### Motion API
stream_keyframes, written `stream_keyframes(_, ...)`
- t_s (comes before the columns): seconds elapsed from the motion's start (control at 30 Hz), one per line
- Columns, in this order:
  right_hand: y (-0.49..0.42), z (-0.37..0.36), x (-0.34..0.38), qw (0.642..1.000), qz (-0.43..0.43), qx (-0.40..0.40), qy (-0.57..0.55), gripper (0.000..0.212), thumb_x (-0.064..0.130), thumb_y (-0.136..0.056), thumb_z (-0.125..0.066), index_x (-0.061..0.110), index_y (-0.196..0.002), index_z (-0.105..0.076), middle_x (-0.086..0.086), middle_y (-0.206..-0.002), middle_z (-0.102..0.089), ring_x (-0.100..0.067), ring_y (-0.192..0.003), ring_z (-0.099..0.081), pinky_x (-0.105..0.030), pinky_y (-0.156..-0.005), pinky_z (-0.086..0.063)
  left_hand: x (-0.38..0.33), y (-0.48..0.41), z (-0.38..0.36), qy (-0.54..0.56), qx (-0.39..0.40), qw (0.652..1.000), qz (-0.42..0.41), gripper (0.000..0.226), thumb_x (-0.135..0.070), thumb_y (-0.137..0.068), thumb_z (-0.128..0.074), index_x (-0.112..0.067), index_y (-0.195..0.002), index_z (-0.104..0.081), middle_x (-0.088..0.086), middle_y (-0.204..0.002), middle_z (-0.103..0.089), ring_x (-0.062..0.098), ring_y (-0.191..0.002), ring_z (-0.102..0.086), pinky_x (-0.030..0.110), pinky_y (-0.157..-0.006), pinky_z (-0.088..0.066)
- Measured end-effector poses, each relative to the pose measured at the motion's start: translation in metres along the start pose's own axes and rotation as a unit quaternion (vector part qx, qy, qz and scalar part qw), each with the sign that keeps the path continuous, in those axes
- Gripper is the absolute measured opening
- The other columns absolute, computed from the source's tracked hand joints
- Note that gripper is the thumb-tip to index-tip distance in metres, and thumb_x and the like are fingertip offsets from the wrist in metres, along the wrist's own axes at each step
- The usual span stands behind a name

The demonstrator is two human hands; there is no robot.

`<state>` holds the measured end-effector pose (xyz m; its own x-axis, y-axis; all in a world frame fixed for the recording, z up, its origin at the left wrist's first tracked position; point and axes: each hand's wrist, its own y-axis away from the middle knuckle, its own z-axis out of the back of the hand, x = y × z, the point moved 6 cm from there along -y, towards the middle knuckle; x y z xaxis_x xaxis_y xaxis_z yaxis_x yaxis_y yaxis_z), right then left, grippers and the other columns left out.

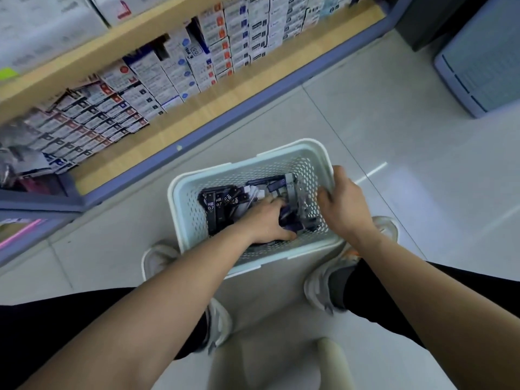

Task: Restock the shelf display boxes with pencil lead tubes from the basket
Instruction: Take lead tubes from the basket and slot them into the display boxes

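A pale perforated basket (253, 170) sits on the floor between my feet. Inside lie several dark pencil lead tubes (218, 206) marked HB 0.7. My left hand (267, 220) is down in the basket, fingers spread over the tubes; whether it grips any is hidden. My right hand (344, 201) holds the basket's right rim, thumb outside and fingers inside. The shelf display boxes (135, 94) stand in rows on the low wooden shelf (157, 139) at upper left, packed with lead packets.
The shelf has a grey-blue front edge (253, 99). My white shoes (323, 288) flank the basket on the tiled floor. A pale ribbed bin (484, 60) stands at upper right. A stool's top (281, 361) lies below me.
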<state>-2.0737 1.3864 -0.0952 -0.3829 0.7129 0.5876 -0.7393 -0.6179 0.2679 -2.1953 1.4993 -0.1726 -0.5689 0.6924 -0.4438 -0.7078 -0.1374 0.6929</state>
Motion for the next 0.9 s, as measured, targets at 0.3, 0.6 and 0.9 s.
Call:
stream_keyframes(0.3, -0.001, 0.001, 0.003, 1.0, 0.003, 0.01, 0.001, 0.022, 0.017, -0.095, -0.049, 0.01, -0.116, -0.044, -0.014, -0.086, -0.058, -0.037, -0.07, -0.054, -0.041, -0.059, -0.044, 0.004, 0.001, -0.005, 0.05, 0.044, 0.998, 0.004, 0.093, -0.06, -0.077, -0.076, -0.013, -0.147, -0.036, 0.009, -0.148, -0.046, 0.028, -0.132, -0.046, 0.036, -0.103, -0.042)
stream_keyframes(0.6, -0.003, 0.001, 0.008, 0.999, 0.023, 0.031, 0.008, 0.019, 0.019, -0.097, -0.049, 0.01, -0.114, -0.049, -0.012, -0.083, -0.06, -0.034, -0.068, -0.057, -0.043, -0.057, -0.048, 0.013, 0.007, -0.009, 0.098, 0.071, 0.992, 0.032, 0.109, -0.054, -0.075, -0.082, -0.01, -0.156, -0.022, 0.009, -0.16, -0.033, 0.026, -0.142, -0.038, 0.03, -0.111, -0.033)
stream_keyframes(0.9, -0.002, 0.0, 0.01, 0.999, 0.024, 0.041, 0.012, 0.009, 0.018, -0.097, -0.05, 0.017, -0.098, -0.04, -0.011, -0.079, -0.055, -0.033, -0.067, -0.049, -0.033, -0.058, -0.033, 0.01, 0.01, -0.017, 0.126, 0.06, 0.99, 0.033, 0.094, -0.048, -0.079, -0.081, -0.014, -0.153, -0.032, 0.005, -0.155, -0.041, 0.023, -0.137, -0.044, 0.027, -0.104, -0.036)
